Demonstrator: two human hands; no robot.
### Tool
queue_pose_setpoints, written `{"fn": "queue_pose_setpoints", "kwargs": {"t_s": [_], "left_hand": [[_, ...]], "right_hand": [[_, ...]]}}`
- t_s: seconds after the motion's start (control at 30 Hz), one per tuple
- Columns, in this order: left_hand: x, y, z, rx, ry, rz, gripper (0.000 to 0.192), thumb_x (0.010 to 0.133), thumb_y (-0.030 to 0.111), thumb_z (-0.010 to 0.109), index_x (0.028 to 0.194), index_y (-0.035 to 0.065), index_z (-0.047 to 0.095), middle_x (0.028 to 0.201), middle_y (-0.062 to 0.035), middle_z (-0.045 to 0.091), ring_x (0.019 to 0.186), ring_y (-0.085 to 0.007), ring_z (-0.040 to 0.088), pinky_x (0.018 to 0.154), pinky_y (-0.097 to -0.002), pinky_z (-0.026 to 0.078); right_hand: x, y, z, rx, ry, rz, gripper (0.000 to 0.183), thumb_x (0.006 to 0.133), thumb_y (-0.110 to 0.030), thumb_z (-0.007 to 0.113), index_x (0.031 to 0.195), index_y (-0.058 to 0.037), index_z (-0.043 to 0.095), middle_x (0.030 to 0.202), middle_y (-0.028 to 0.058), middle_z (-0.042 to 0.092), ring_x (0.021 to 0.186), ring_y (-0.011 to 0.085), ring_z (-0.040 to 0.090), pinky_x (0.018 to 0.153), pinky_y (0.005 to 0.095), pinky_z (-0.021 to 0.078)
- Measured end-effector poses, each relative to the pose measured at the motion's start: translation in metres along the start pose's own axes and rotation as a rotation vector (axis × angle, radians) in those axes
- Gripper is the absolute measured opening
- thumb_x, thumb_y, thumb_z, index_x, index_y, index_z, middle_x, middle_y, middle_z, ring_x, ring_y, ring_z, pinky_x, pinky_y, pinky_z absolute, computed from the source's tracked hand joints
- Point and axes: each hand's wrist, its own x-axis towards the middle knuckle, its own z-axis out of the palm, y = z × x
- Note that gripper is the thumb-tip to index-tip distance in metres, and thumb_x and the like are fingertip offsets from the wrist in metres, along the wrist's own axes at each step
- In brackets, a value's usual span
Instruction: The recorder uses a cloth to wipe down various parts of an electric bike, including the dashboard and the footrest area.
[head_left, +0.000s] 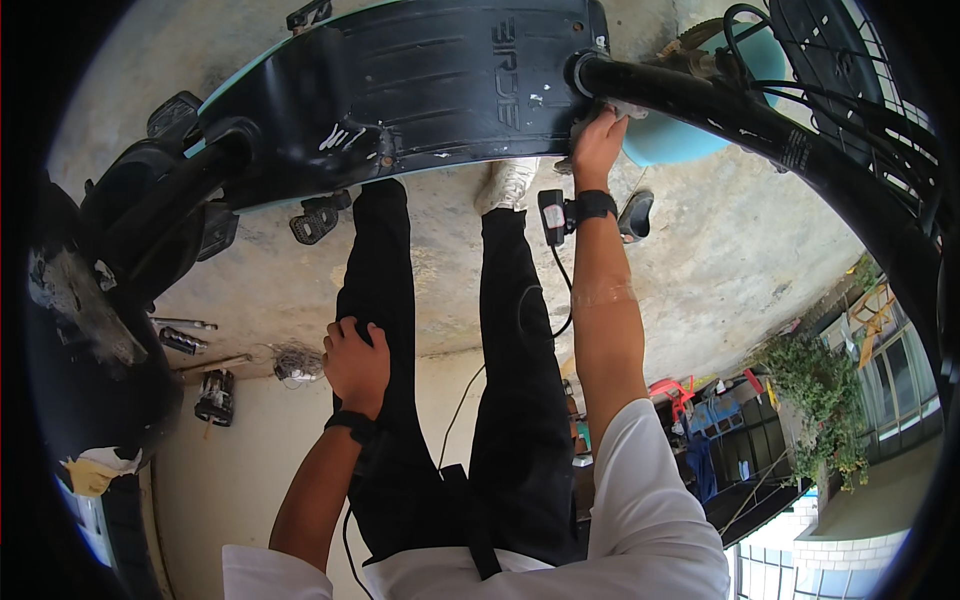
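Note:
My right hand (598, 146) reaches to the side of the black plastic footboard (442, 82) of an electric scooter, just below the base of its black steering tube (675, 94). Its fingers are closed around a pale, crumpled rag (634, 110), which is pressed close to the scooter body; the fingertips are partly hidden. My left hand (358, 364) lies on my black trouser leg, holding nothing, thumb apart from the fingers. Both wrists wear black straps, and a small boxed device (553, 217) with a cable sits at the right one.
A black seat (97, 330) is at the far left, a turquoise fender (675, 139) and a wire basket (904, 82) at the right. Pedals (315, 223) stick out beside the footboard. A dark slipper (637, 215), tools (181, 341) and tangled wire (296, 362) lie on the concrete floor.

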Motion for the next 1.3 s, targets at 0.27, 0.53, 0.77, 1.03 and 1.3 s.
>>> {"fn": "queue_pose_setpoints", "kwargs": {"t_s": [0.27, 0.53, 0.77, 1.03, 1.3], "left_hand": [[-0.001, -0.001, 0.001, 0.007, 0.011, 0.018, 0.032, 0.085, 0.030, 0.051, 0.101, 0.0026, 0.056, 0.099, -0.0136, 0.055, 0.092, -0.0322, 0.056, 0.076, -0.0433, 0.048], [0.004, 0.000, -0.003, 0.031, 0.004, 0.009, 0.032, 0.085, 0.031, 0.051, 0.099, 0.0026, 0.056, 0.098, -0.0145, 0.055, 0.091, -0.0319, 0.057, 0.075, -0.0435, 0.048], [0.004, -0.008, -0.005, 0.025, 0.028, 0.005, 0.031, 0.085, 0.032, 0.052, 0.096, 0.0024, 0.055, 0.095, -0.0140, 0.055, 0.088, -0.0315, 0.057, 0.072, -0.0428, 0.049], [0.007, -0.017, -0.001, 0.004, 0.044, 0.007, 0.031, 0.084, 0.031, 0.053, 0.094, 0.0024, 0.056, 0.094, -0.0139, 0.055, 0.087, -0.0313, 0.057, 0.072, -0.0425, 0.049], [0.009, -0.015, 0.001, -0.018, 0.012, 0.019, 0.031, 0.084, 0.031, 0.053, 0.097, 0.0026, 0.057, 0.094, -0.0135, 0.056, 0.087, -0.0307, 0.057, 0.071, -0.0419, 0.049]], "right_hand": [[0.025, 0.017, -0.020, -0.130, -0.223, 0.002, 0.041, 0.092, -0.024, 0.033, 0.105, 0.0090, 0.053, 0.104, 0.0288, 0.056, 0.099, 0.0461, 0.049, 0.086, 0.0430, 0.0380], [0.020, 0.030, -0.006, -0.118, -0.173, 0.099, 0.048, 0.091, -0.027, 0.032, 0.125, 0.0059, 0.042, 0.123, 0.0298, 0.049, 0.113, 0.0463, 0.044, 0.095, 0.0434, 0.0341], [0.006, 0.008, 0.005, -0.194, -0.019, 0.180, 0.053, 0.091, -0.034, 0.032, 0.124, 0.0065, 0.041, 0.120, 0.0322, 0.049, 0.112, 0.0480, 0.044, 0.094, 0.0484, 0.0337], [-0.004, -0.002, 0.020, -0.095, 0.131, 0.480, 0.056, 0.091, -0.037, 0.034, 0.125, 0.0070, 0.045, 0.117, 0.0285, 0.054, 0.110, 0.0427, 0.050, 0.093, 0.0452, 0.0373], [-0.135, -0.057, 0.099, -0.609, -0.012, -0.073, 0.057, 0.084, -0.018, 0.048, 0.132, 0.0078, 0.034, 0.145, 0.0296, 0.018, 0.136, 0.0444, 0.013, 0.110, 0.0541, 0.0105]]}}
